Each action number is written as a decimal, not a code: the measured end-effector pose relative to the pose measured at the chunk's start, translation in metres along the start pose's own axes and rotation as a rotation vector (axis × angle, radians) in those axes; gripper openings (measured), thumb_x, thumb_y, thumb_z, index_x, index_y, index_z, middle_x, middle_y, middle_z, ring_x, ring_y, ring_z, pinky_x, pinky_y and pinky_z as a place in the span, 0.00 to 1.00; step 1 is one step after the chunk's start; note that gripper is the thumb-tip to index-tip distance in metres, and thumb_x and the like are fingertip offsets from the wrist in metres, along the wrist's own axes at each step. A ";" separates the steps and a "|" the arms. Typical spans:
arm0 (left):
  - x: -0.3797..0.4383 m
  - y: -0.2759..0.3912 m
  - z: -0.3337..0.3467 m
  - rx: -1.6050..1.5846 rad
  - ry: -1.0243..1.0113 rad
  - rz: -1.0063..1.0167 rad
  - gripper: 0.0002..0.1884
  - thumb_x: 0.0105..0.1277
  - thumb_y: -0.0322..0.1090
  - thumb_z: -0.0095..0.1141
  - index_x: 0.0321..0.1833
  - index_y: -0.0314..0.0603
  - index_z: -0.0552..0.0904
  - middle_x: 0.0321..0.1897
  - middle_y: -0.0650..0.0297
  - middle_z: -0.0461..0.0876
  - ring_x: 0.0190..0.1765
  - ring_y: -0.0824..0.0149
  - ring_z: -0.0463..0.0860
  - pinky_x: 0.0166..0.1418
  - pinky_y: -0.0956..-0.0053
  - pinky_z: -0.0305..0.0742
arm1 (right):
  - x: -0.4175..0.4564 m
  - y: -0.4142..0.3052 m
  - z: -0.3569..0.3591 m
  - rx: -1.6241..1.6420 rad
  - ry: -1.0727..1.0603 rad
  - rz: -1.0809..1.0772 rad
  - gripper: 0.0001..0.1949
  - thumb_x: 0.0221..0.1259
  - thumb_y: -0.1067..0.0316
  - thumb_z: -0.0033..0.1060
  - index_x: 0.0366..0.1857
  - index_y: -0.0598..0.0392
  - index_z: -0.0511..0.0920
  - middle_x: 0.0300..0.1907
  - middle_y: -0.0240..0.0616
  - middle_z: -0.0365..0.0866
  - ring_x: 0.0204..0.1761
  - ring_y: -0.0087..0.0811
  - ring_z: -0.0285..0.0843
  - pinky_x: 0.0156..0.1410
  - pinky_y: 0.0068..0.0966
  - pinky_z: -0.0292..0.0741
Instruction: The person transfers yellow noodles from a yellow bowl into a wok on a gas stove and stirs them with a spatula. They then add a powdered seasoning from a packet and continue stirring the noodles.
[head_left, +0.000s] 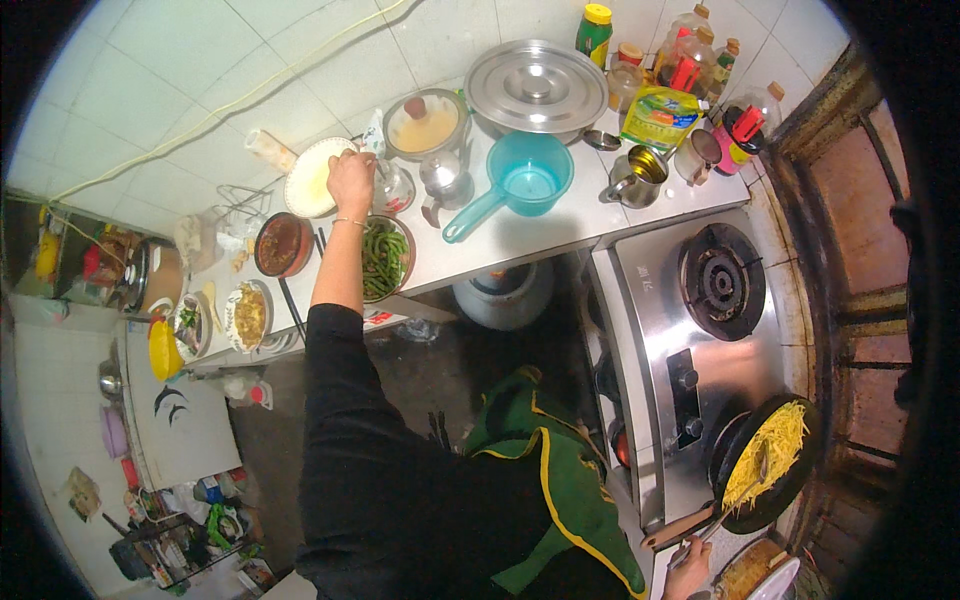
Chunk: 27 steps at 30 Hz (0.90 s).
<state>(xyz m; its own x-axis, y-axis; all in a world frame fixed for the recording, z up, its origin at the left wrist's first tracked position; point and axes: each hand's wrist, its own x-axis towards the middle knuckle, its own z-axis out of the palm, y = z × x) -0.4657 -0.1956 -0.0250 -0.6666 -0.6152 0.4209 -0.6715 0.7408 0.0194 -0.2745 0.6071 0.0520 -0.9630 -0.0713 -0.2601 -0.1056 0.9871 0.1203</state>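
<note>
My left hand (351, 181) reaches over the counter, its fingers curled at the right edge of a pale plate (307, 180). Beside those fingers are a glass jar (394, 187) and a small printed packet (372, 133); what they grip, if anything, is hidden. At the lower right, my right hand (690, 568) holds a long-handled metal cooking utensil (739, 501). Its far end rests among yellow shreds (776, 442) in a black wok (802, 480). The wok's wooden handle (679, 527) lies just above this hand.
A bowl of green beans (384, 259) sits under my left forearm. A turquoise dipper (531, 176), lidded steel pot (535, 86) and steel oil jug (641, 176) stand on the counter. A bare burner (722, 281) is beyond the wok. Below the counter stands a gas cylinder (504, 296).
</note>
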 end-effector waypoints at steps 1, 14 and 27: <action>0.001 0.001 -0.001 0.022 -0.007 0.045 0.08 0.52 0.39 0.62 0.35 0.52 0.86 0.36 0.62 0.81 0.43 0.59 0.76 0.43 0.67 0.75 | 0.000 -0.001 0.001 -0.020 -0.006 0.012 0.14 0.54 0.62 0.49 0.46 0.46 0.76 0.38 0.46 0.77 0.32 0.48 0.75 0.34 0.40 0.71; 0.004 -0.017 0.011 -0.263 -0.187 -0.161 0.05 0.52 0.37 0.60 0.30 0.51 0.85 0.28 0.60 0.84 0.35 0.59 0.84 0.41 0.66 0.76 | 0.003 -0.006 -0.004 0.106 -0.091 0.013 0.15 0.56 0.66 0.46 0.47 0.49 0.74 0.35 0.45 0.76 0.32 0.46 0.75 0.34 0.38 0.71; 0.005 -0.058 0.030 -0.650 -0.099 -0.658 0.08 0.40 0.31 0.62 0.27 0.44 0.86 0.23 0.61 0.84 0.25 0.65 0.83 0.33 0.72 0.76 | 0.005 -0.015 -0.009 -0.006 -0.047 0.059 0.13 0.55 0.61 0.47 0.43 0.49 0.76 0.34 0.45 0.77 0.32 0.47 0.75 0.33 0.41 0.71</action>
<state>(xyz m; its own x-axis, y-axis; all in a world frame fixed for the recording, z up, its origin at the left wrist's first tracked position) -0.4404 -0.2496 -0.0508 -0.2607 -0.9631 0.0665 -0.6307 0.2221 0.7435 -0.2801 0.5908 0.0580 -0.9547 -0.0062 -0.2975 -0.0508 0.9885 0.1425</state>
